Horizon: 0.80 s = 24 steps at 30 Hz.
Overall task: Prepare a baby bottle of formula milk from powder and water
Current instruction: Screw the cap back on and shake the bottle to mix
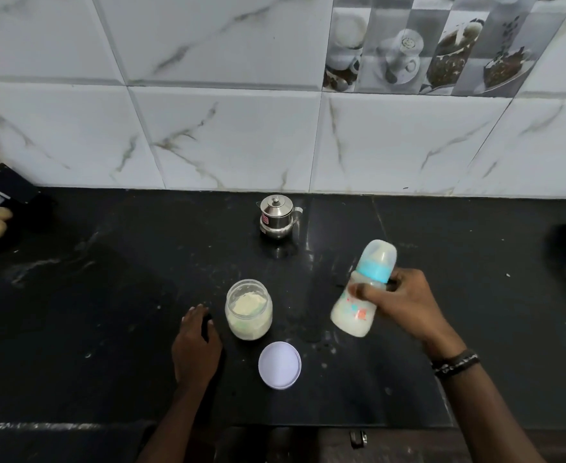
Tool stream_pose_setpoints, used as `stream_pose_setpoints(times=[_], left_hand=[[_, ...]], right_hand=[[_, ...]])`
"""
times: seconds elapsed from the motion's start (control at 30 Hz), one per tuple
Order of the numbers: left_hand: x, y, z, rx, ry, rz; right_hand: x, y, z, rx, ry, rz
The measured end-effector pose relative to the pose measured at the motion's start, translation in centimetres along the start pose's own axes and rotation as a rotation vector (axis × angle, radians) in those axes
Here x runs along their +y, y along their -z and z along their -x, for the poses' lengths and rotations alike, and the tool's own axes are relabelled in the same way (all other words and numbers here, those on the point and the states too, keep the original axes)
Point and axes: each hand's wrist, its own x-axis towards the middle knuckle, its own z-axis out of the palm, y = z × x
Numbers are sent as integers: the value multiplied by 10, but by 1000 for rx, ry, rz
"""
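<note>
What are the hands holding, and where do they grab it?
The right hand grips the baby bottle around its middle, just below the blue collar, tilted. The left hand holds nothing; it rests on the counter.

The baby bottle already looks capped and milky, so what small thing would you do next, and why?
Probably pick up the white lid and close the powder jar. The right hand grips the baby bottle, capped and holding milky liquid, while the jar stands open and the left hand rests on the counter beside it.
</note>
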Motion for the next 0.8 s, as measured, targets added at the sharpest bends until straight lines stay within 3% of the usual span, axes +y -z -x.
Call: stream_pose_setpoints(times=[0.1, 0.17, 0.3, 0.37, 0.43, 0.53, 0.67, 0.8], left_hand=[[0, -1, 0, -4, 14, -2], [0, -1, 1, -3, 25, -6], [0, -1, -1, -3, 11, -5], [0, -2, 0, -9, 24, -13], [-1, -2, 0, -9, 29, -15], [-1, -1, -1, -8, 19, -9], [0, -1, 0, -8, 12, -19], [1, 0, -1, -2, 2, -4]], right_hand=[[-3, -2, 1, 29, 11, -74], [-4, -2, 1, 62, 13, 47], [-5, -1, 3, -30, 55, 12], [-9, -2, 2, 42, 39, -44], [-10, 0, 4, 79, 20, 17], [-6, 1, 5, 4, 70, 43], [-7, 2, 3, 82, 51, 114], [-1, 2, 7, -74, 48, 31]])
